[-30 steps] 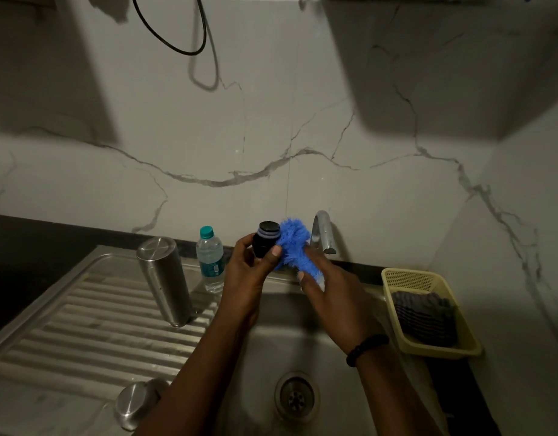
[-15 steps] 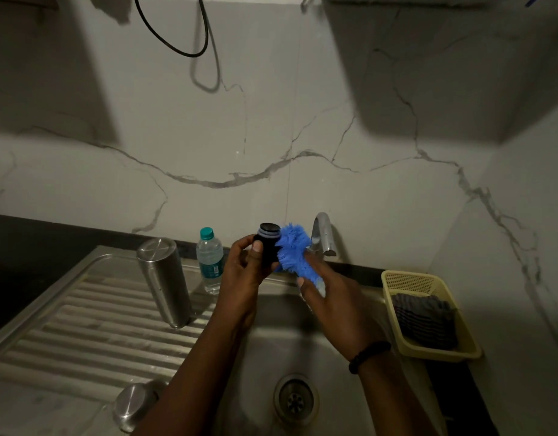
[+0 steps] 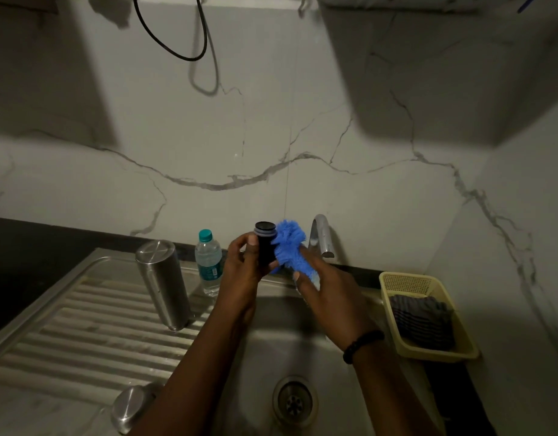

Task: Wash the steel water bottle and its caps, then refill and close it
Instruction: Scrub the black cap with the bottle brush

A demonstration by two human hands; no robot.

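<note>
My left hand (image 3: 243, 272) grips a small black inner cap (image 3: 265, 247) with a grey ring near its top, held up above the sink basin (image 3: 271, 350). My right hand (image 3: 328, 294) holds a blue bristle brush (image 3: 289, 251), whose head presses against the cap's right side. The steel water bottle (image 3: 163, 284) stands upside down on the ribbed drainboard (image 3: 82, 335) to the left. A round steel outer cap (image 3: 130, 407) lies at the drainboard's near edge, partly behind my left forearm.
A curved steel tap (image 3: 323, 236) rises behind the brush. A small plastic water bottle (image 3: 208, 262) with a teal lid stands by the wall. A yellow basket (image 3: 406, 284) with a dark striped cloth (image 3: 424, 322) sits right of the sink. The drain (image 3: 295, 402) is below.
The cap has turned more upright in my left hand and the brush head has shifted slightly along its side. Both hands stay above the basin.
</note>
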